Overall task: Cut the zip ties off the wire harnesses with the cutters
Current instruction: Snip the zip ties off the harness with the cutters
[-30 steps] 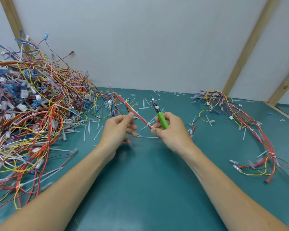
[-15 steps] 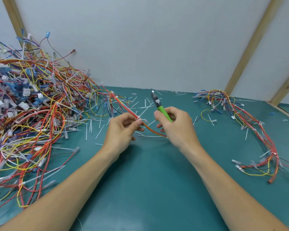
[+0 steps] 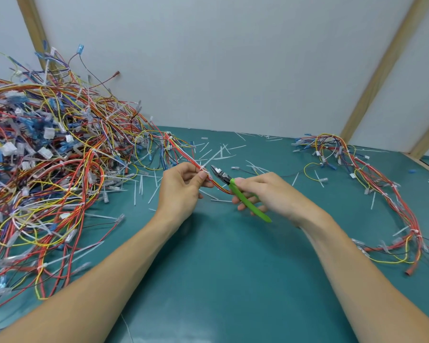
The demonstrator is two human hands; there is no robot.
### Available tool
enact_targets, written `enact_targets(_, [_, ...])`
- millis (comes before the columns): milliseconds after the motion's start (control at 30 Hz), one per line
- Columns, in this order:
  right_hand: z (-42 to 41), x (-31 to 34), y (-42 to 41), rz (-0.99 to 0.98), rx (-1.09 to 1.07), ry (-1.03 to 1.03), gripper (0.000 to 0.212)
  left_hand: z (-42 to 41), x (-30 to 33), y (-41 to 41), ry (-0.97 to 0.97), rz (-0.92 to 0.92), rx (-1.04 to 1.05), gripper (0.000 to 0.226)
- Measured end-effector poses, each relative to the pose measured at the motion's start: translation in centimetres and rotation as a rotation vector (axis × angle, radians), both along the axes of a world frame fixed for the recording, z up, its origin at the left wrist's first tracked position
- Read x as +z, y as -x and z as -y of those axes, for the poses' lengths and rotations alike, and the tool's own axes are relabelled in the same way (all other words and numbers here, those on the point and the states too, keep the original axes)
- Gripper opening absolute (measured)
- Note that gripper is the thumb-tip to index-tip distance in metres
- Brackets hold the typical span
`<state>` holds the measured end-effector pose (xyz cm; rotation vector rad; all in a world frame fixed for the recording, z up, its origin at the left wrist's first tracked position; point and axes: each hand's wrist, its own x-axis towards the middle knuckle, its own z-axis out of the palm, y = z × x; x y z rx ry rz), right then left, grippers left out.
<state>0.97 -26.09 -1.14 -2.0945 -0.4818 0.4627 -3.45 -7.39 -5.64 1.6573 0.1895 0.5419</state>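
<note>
Left hand (image 3: 181,188): pinches wire bundle (image 3: 183,154) at a white zip tie (image 3: 203,168)
Right hand (image 3: 270,191): grips green cutters (image 3: 235,189), tip just beside the tie

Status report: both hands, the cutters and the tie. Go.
Left hand pinches the harness at a white zip tie. Right hand grips the green cutters, tip just right of the tie. Nothing between them.

one cutters (image 3: 223,178), two hands (image 3: 181,191), two wire piles (image 3: 47,174)
</note>
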Motion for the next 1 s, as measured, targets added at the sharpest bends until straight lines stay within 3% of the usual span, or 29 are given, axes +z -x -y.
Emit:
enact_targets(433, [0.09,-0.46,-0.39,-0.093,-0.002,-0.157,0.036,0.13,0.36,0.20,0.009,-0.011,-0.009,0.018])
enact_targets(767, [0.07,-0.49,-0.37,-0.044,-0.011,-0.150,0.033,0.39,0.55,0.44,-0.027,-0.016,-0.053,0.015])
enact_targets(1000, [-0.19,-0.71,-0.09,0.099,-0.042,-0.152,0.034,0.53,0.36,0.56,-0.014,-0.019,-0.078,0.008])
